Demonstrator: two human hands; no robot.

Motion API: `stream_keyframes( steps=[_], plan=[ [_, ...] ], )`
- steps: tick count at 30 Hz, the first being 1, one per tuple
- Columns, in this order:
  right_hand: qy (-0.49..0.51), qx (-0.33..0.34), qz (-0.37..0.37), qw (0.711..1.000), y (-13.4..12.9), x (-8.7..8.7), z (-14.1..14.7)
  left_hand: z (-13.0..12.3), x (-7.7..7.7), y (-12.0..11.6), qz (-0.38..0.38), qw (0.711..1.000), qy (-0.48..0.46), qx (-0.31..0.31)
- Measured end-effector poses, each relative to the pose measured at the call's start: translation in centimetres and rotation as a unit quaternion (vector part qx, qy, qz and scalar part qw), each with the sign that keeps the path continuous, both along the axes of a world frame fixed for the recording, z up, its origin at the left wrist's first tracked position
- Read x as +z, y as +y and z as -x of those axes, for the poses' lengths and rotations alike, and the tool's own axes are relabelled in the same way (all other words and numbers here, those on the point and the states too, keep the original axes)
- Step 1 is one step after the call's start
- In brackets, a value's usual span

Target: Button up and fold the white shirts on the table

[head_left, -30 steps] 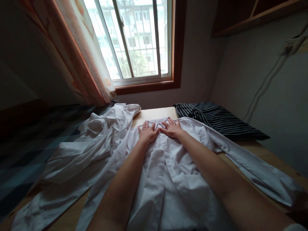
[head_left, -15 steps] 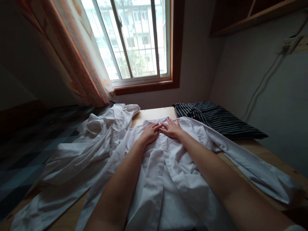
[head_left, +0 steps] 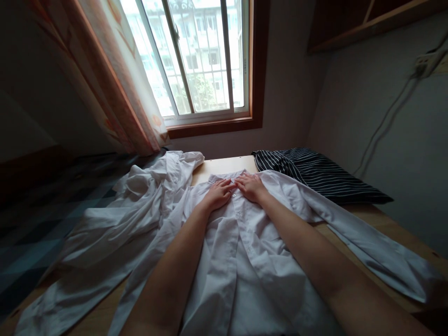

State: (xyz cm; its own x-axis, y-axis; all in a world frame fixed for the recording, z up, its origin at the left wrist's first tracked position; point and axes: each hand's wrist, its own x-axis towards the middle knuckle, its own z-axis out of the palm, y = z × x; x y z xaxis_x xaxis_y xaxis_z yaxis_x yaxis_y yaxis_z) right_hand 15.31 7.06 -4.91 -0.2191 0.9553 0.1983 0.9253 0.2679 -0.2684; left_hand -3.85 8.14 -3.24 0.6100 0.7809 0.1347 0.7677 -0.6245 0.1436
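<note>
A white buttoned shirt (head_left: 224,252) lies front up on a wooden board, its collar toward the window and one sleeve stretched out to the right. My left hand (head_left: 220,193) rests on the shirt just below the collar, fingers extended. Close beside it, my right hand (head_left: 251,186) lies on the other side of the button line, fingers also stretched out. The fingertips of both nearly meet near the top button. Neither hand grips the cloth visibly.
Another white garment (head_left: 140,210) lies crumpled at the left. A black striped cloth (head_left: 315,175) is at the back right on the wooden board (head_left: 229,163). Checked bedding (head_left: 38,224) is at far left. Beyond are a curtain (head_left: 119,79) and a window (head_left: 199,60).
Both hands stay at the collar area. My right hand has shifted very slightly to the right, and the view has moved a little.
</note>
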Motion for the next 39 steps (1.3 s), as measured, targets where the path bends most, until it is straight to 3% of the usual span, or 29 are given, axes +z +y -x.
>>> stream_keyframes(
  steps=[5,14,22,27,31,34,39],
  plan=[
    [-0.014,-0.039,0.031,0.999,0.6,-0.3,0.0,-0.2,-0.3,-0.3,-0.038,0.999,-0.028,-0.021],
    [-0.014,-0.051,0.039,0.998,0.4,0.0,0.0,-0.1,-0.7,0.0,-0.017,0.998,-0.054,-0.031],
    [-0.019,-0.045,0.057,0.997,0.6,-0.1,0.1,-0.3,-0.4,0.2,0.032,0.997,-0.074,-0.008],
    [-0.042,-0.050,0.076,0.995,0.3,0.7,0.3,-0.5,-0.4,-0.5,0.011,1.000,-0.025,0.010],
    [-0.065,-0.044,0.041,0.996,-1.8,1.2,1.2,-0.5,-0.4,-0.9,0.015,1.000,0.001,0.024],
    [-0.051,-0.029,0.064,0.996,-4.4,0.9,1.6,-0.6,-0.5,-0.8,0.025,0.999,0.016,0.029],
    [-0.053,0.085,0.071,0.992,-8.3,0.4,0.0,-0.7,-0.5,-0.6,0.051,0.997,0.035,0.041]
  ],
)
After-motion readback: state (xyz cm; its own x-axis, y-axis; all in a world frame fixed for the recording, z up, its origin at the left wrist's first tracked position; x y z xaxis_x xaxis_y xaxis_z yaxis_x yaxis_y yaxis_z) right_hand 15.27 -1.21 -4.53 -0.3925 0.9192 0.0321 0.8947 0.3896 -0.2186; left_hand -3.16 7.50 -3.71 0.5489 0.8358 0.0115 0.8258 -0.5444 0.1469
